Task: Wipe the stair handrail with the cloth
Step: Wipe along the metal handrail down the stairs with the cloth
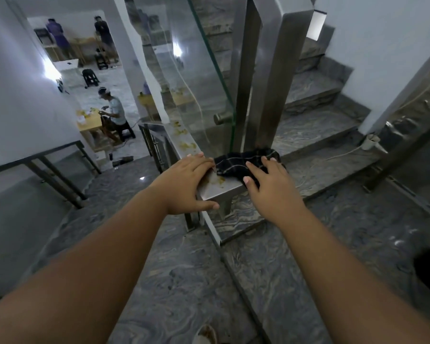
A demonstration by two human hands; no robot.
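A flat steel handrail (222,188) ends in front of me and runs down to the left, with yellowish stains on its top. A dark checked cloth (236,162) lies bunched on the rail end, against the steel post. My left hand (186,184) rests flat on the rail's left edge, fingertips touching the cloth's corner, thumb hooked under the rail end. My right hand (268,184) lies on the cloth's right side with spread fingers pressing it down.
A glass panel (196,70) and tall steel posts (273,70) rise behind the rail end. Marble steps (315,88) climb to the right. Below on the left, people stand and sit at wooden tables (90,122). A white power strip (369,142) lies by the right wall.
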